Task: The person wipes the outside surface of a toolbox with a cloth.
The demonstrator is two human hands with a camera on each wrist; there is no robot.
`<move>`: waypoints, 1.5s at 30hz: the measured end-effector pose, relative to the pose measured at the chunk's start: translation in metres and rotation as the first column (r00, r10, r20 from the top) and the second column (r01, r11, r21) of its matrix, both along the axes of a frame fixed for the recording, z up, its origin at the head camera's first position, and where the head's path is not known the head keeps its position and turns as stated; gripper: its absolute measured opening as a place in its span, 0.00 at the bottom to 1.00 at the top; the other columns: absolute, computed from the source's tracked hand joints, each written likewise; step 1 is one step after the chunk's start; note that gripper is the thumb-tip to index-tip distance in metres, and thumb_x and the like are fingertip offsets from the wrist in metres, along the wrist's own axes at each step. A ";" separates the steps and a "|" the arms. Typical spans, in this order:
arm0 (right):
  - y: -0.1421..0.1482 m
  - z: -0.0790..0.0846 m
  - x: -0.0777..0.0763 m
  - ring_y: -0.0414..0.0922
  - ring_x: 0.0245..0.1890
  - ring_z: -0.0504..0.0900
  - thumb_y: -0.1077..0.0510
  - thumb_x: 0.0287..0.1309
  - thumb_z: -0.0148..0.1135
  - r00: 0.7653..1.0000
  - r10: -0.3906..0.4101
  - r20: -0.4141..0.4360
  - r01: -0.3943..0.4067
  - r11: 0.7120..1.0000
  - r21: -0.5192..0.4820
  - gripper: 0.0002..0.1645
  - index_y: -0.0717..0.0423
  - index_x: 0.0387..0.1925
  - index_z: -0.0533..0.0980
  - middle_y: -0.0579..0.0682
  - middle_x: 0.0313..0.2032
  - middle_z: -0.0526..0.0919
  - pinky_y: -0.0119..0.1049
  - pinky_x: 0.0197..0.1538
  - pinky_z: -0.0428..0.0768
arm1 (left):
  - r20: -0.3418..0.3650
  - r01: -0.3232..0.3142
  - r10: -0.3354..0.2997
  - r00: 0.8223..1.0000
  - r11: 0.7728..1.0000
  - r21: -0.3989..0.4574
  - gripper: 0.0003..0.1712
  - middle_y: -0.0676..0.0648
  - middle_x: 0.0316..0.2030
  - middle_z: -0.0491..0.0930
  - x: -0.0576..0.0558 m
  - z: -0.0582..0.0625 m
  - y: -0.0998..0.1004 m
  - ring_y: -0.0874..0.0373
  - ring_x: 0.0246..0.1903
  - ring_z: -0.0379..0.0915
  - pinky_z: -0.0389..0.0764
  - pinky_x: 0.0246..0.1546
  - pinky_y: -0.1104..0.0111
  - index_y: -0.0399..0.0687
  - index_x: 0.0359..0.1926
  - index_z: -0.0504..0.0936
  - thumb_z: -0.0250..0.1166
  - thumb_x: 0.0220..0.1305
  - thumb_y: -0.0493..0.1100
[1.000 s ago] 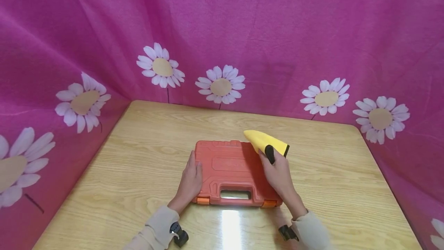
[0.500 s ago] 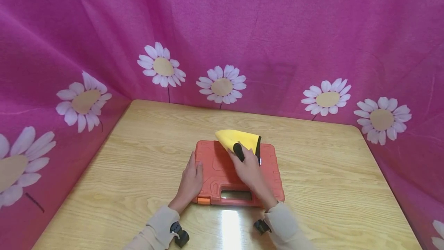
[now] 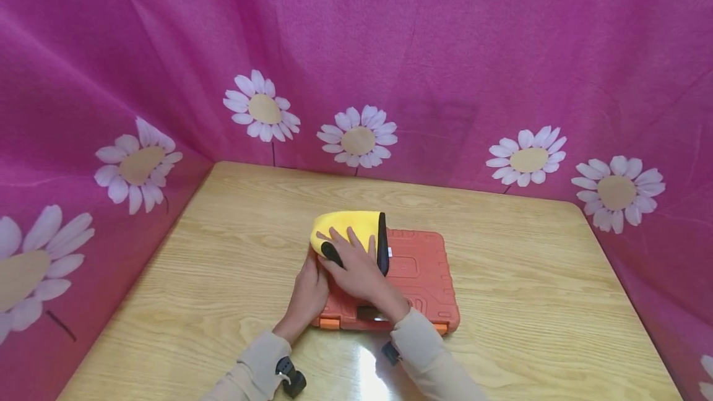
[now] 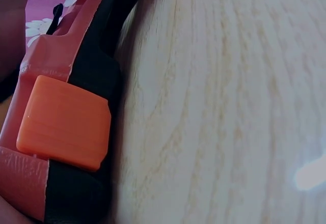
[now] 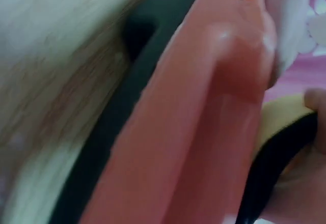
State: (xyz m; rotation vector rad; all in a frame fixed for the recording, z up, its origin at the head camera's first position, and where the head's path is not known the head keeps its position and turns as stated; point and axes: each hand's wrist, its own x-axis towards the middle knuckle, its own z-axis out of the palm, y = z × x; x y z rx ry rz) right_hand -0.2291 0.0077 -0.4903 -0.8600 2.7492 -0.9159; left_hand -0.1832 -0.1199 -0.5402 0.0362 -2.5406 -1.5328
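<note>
A red plastic case (image 3: 418, 265) lies flat on the table, its handle and orange latches (image 4: 66, 122) facing me. My left hand (image 3: 309, 293) holds its left side in the head view; the fingertips there are hidden behind the cloth. Over the case's left part, my right hand (image 3: 356, 268) presses a yellow cloth (image 3: 348, 220) with black edging, fingers spread across it. A black bit of the edging shows between thumb and forefinger, which pinch it. In the right wrist view, the cloth (image 5: 285, 112) bends beside the red case wall (image 5: 168, 117).
The wooden table (image 3: 529, 302) extends around the case on every side. Behind and to the sides hangs a magenta curtain (image 3: 440, 67) printed with white daisies. A black band with a small device (image 3: 291, 377) sits at the left sleeve.
My right hand has carried the yellow cloth leftward across the case, from its right edge to its left, and its fingers now spread on top. My left hand has stayed in place.
</note>
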 end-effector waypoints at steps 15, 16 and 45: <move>-0.001 -0.008 0.005 0.53 0.77 0.43 0.34 0.74 0.39 0.990 0.038 -0.139 0.013 0.937 0.348 0.32 0.29 0.75 0.59 0.43 0.77 0.53 0.66 0.71 0.37 | 0.026 0.021 -0.021 0.999 1.000 0.012 0.30 0.34 0.72 0.59 0.000 -0.001 0.002 0.44 0.72 0.53 0.57 0.70 0.51 0.34 0.76 0.50 0.43 0.78 0.35; 0.000 -0.009 0.005 0.52 0.77 0.43 0.34 0.74 0.40 0.989 0.040 -0.146 0.014 0.937 0.349 0.32 0.29 0.75 0.59 0.43 0.77 0.53 0.66 0.71 0.37 | 0.027 0.021 -0.021 0.999 1.000 0.013 0.30 0.34 0.72 0.59 0.000 -0.001 0.002 0.44 0.72 0.53 0.57 0.70 0.51 0.34 0.76 0.50 0.43 0.79 0.35; 0.079 -0.009 -0.004 0.53 0.77 0.42 0.35 0.73 0.45 0.991 -0.008 -0.133 0.051 0.944 0.325 0.33 0.35 0.75 0.61 0.45 0.77 0.52 0.66 0.71 0.36 | 0.107 -0.005 0.001 0.994 0.999 0.034 0.31 0.34 0.76 0.48 0.003 0.004 0.001 0.42 0.75 0.42 0.48 0.72 0.50 0.30 0.77 0.44 0.37 0.82 0.41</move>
